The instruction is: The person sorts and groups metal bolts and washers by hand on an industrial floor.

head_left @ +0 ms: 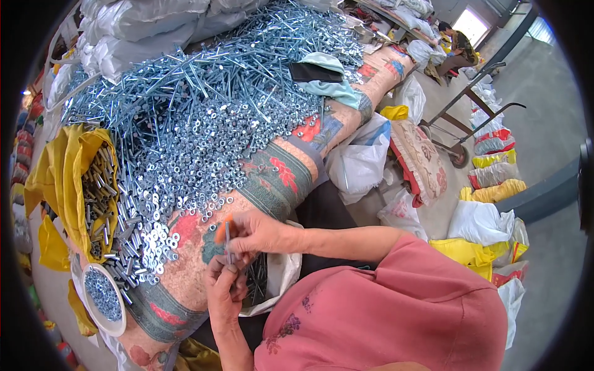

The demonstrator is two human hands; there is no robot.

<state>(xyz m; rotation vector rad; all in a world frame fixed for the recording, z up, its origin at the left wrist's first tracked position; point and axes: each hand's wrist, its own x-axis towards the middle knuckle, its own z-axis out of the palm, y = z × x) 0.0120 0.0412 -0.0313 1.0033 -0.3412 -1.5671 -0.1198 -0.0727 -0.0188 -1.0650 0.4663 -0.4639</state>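
Two hands meet at the near edge of the patterned, cloth-covered worktop (284, 176). Between them stands a slim metal rod (228, 240): the right hand (263, 234) pinches it, and the left hand (224, 281) grips its lower end. Something orange (223, 231) shows beside the rod. Beyond lie loose nuts (210, 145), long bolts (216, 71) and flat washers (158, 247); a white bowl (123, 318) of small metal parts sits to the left, near a yellow sack (55, 167).
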